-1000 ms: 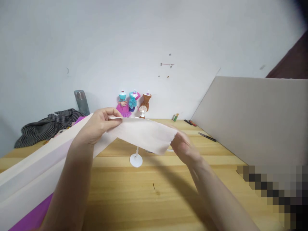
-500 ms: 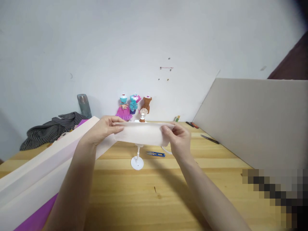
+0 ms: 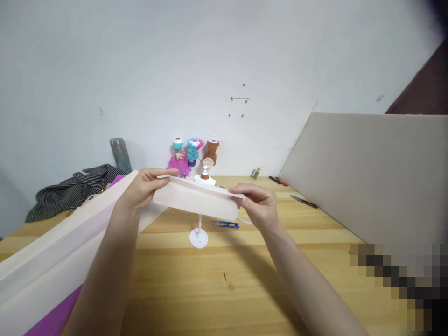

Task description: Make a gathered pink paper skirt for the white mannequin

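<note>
passage: low over near tabletop (image 3: 196, 294) | ahead: held strip (image 3: 196, 200), white stand (image 3: 198, 238), blue snips (image 3: 229, 225) | right: upright panel (image 3: 371, 172)

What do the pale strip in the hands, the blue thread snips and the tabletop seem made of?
Pale strip: thin, matte paper or fabric; its smooth surface fits either.
Blue thread snips: probably metal blades, from their grey tone; the smooth blue handle could be plastic or coated metal.
Tabletop: wood or wood laminate, faintly satin, given its yellowish bands.
</note>
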`<act>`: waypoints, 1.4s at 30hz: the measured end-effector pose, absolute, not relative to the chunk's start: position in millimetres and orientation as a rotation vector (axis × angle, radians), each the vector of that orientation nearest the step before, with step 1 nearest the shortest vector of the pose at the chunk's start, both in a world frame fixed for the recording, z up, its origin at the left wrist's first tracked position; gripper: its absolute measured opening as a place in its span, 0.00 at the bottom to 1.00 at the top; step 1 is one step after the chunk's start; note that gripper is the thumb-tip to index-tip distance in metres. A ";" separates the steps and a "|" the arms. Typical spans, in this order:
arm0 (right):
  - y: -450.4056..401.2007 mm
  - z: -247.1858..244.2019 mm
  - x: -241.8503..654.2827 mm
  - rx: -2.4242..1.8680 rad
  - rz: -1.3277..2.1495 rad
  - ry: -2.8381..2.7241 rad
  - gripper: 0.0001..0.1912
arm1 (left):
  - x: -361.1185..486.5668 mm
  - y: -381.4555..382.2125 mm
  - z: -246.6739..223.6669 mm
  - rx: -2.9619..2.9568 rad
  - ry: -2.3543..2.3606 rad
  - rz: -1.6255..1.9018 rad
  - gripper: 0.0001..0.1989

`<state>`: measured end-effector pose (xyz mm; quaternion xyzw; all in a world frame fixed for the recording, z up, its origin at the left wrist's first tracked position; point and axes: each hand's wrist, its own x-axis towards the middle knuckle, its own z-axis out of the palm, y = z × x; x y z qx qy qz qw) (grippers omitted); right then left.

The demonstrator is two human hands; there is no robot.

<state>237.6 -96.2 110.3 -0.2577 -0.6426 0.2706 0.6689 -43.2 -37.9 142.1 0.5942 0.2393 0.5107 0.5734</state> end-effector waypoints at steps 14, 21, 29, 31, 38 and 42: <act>-89.7 108.8 236.1 -0.535 0.795 -1.358 0.03 | -47.9 -31.5 136.2 1.603 0.533 1.198 0.09; -90.3 107.1 238.7 -0.611 0.668 -1.446 0.03 | -42.3 -26.5 134.4 1.667 0.618 1.177 0.26; -89.1 103.6 241.6 -0.764 0.462 -1.532 0.14 | -39.5 -16.1 124.7 1.675 0.644 1.210 0.09; -87.3 102.1 242.1 -0.763 0.405 -1.548 0.11 | -35.9 -14.5 123.1 1.655 0.645 1.249 0.08; -88.4 104.9 241.5 -0.635 0.370 -1.562 0.12 | -34.4 -13.0 118.9 1.458 0.615 1.338 0.14; -87.6 104.8 241.0 -0.591 0.443 -1.501 0.12 | -36.6 -14.8 118.2 1.406 0.555 1.350 0.11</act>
